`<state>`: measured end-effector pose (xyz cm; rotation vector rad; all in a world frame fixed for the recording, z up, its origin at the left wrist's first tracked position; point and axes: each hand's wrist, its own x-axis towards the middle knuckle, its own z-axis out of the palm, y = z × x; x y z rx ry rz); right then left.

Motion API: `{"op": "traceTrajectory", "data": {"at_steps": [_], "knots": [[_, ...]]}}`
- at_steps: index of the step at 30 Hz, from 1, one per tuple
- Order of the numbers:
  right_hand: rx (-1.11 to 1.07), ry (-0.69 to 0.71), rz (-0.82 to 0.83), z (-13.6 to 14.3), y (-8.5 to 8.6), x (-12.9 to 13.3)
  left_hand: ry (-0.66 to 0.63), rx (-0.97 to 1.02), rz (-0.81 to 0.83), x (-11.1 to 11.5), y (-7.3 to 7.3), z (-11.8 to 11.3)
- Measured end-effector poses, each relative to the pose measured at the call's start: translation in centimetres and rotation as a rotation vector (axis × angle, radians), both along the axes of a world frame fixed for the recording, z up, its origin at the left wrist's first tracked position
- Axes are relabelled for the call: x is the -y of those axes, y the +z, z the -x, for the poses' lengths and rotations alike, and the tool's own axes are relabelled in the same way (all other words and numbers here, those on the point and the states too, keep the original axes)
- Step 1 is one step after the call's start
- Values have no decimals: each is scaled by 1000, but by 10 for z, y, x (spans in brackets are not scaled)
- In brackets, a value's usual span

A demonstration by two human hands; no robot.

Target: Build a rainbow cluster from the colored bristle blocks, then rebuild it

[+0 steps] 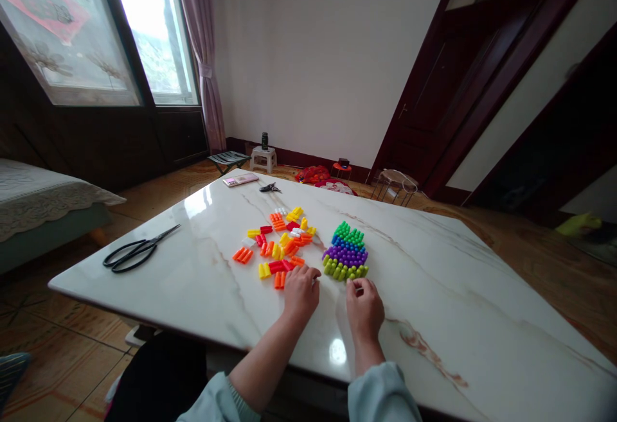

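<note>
The left hand (301,292) rested beside scattered red, orange, yellow and white plastic pieces (277,252), its fingers bent. The right hand (365,306) had thumb and forefinger close together by a row of rounded olive-green plastic pieces (340,272); I couldn't tell whether either hand pinched anything. A light touch seemed best, the packed row looking easily nudged. The glossy, brown-veined white tabletop (434,274) stretched wide rightward; its near edge ran beneath the arms.
</note>
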<state>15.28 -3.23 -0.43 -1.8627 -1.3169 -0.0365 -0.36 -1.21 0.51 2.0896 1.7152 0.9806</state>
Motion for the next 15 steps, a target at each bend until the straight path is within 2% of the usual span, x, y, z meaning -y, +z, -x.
{"op": "traceTrajectory", "data": {"at_steps": [7,12,15], "knots": [[91,53,102,4,6,5,13,-19,11,1,3,-1],[316,314,236,11,7,4,13,-22,-3,1,2,-1],[404,312,346,15,9,2,-1,-25,-3,4,1,-1]]}}
